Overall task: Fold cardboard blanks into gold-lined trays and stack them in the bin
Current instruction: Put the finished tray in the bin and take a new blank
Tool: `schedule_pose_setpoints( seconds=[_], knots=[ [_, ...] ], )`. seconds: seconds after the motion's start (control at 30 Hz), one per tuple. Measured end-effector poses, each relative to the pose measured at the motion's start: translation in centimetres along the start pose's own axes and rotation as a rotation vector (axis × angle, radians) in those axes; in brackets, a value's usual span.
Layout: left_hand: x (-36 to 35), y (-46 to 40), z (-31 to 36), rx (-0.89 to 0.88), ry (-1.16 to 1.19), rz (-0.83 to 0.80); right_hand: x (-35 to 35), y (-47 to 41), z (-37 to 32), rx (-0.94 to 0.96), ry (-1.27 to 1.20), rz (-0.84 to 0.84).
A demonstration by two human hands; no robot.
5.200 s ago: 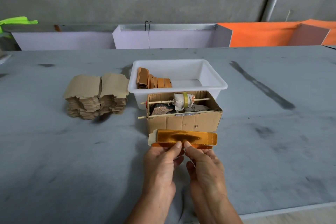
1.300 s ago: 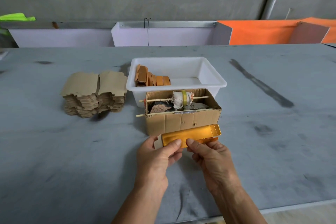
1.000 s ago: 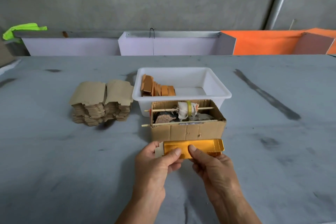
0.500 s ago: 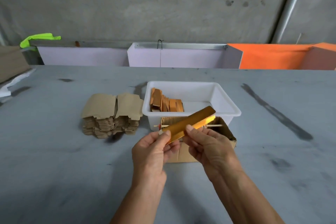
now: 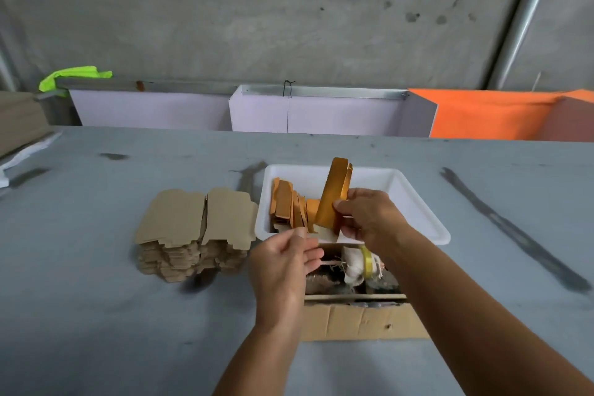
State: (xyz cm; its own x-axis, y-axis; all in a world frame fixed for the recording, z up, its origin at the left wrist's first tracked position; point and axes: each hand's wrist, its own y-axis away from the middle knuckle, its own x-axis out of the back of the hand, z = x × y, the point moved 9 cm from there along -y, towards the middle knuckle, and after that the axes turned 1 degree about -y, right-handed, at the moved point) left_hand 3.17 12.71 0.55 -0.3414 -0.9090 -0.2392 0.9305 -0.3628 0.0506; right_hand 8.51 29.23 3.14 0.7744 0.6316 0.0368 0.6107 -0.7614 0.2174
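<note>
My right hand (image 5: 369,219) grips a folded gold-lined tray (image 5: 332,199) near its lower end and holds it almost upright, tilted right, over the white bin (image 5: 414,199). Several folded trays (image 5: 286,206) stand on edge in the bin's left part. My left hand (image 5: 283,267) hovers just left of and below the tray's bottom flap, fingers loosely curled, gripping nothing. A stack of flat brown cardboard blanks (image 5: 193,222) lies on the table to the left of the bin.
An open cardboard box (image 5: 360,321) with sticks, cloth and a yellow tape roll (image 5: 366,262) sits in front of the bin, under my forearms. White and orange panels (image 5: 482,112) line the grey table's (image 5: 96,315) far edge.
The tray rose from the table in front of the box and swung up to near vertical over the bin. My left hand let go of it; the right hand alone holds it.
</note>
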Motion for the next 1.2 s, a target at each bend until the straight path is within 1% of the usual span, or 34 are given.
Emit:
schedule_pose_setpoints(
  seconds=[0.2,0.3,0.4,0.47,0.57,0.73,0.87,1.0,1.07,1.13,1.2],
  knots=[
    [0.7,-1.3,1.1,-0.236,-0.339,0.070,0.1,-5.7,-0.3,0.003,0.269,0.047],
    [0.6,-1.5,1.2,-0.299,-0.436,0.086,0.0,-7.9,0.6,-0.023,0.322,0.074],
    [0.1,-1.7,0.4,-0.283,-0.503,0.060,-0.2,-9.6,2.2,-0.075,0.395,0.095],
    [0.0,-1.9,-0.1,-0.265,-0.545,0.046,-0.6,-10.3,2.9,-0.099,0.402,0.089],
    [0.1,-2.2,-0.5,-0.256,-0.537,0.049,-1.3,-11.3,3.5,-0.111,0.434,0.074],
    [0.0,-2.2,-0.8,-0.242,-0.551,0.039,-2.1,-11.8,3.7,-0.096,0.570,0.064],
    [-0.2,-1.9,-0.8,-0.258,-0.568,0.024,-2.3,-11.8,3.7,-0.085,0.672,-0.014],
    [-0.1,-1.4,-0.7,-0.264,-0.588,0.022,-2.4,-11.1,2.8,-0.017,0.741,-0.031],
    [-0.2,-1.0,-0.6,-0.272,-0.605,0.013,-2.2,-10.5,1.9,0.047,0.776,0.005],
    [-0.3,-0.4,-0.5,-0.294,-0.631,0.002,-2.3,-9.5,0.6,0.148,0.790,0.062],
    [-0.2,0.1,-0.6,-0.315,-0.674,0.000,-3.3,-8.0,-0.7,0.283,0.766,0.074]
  ],
)
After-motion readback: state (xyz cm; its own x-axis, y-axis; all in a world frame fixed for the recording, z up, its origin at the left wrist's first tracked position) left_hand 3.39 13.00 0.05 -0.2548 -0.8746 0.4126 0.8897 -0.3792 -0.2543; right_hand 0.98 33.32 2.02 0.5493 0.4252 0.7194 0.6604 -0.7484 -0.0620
